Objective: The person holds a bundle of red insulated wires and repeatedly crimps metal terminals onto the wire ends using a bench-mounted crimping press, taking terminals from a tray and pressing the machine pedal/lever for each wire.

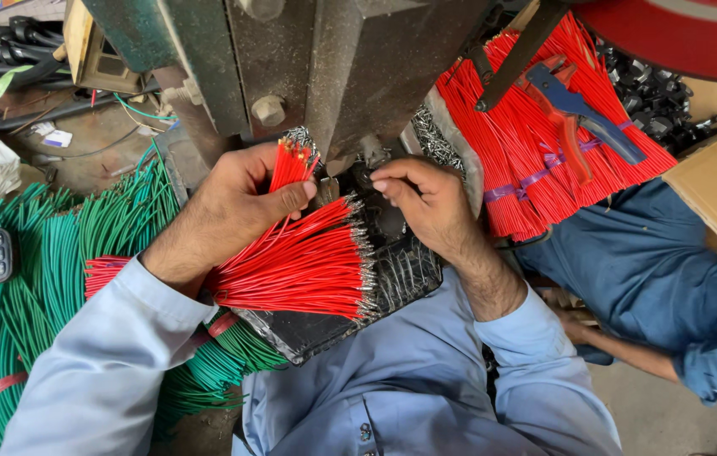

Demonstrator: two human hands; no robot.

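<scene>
**Fingers close under the press**

Your left hand [232, 203] is clamped on a bunch of red wires [304, 262], fanned across the black tray [409, 274]; your right hand [426, 198] pinches something small at the press [333, 67] mouth, too hidden to identify; fingertips there risk crushing; a looser grip could spill the bunch.

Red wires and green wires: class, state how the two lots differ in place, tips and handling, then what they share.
The red wires fan across a dark tray in front of the person; the green wires lie heaped beside it. The red wires show metal tips; the green wires' tips cannot be made out. The left hand grips some red wires; no hand touches the green. Both are thin, cut lengths in bundles.
</scene>
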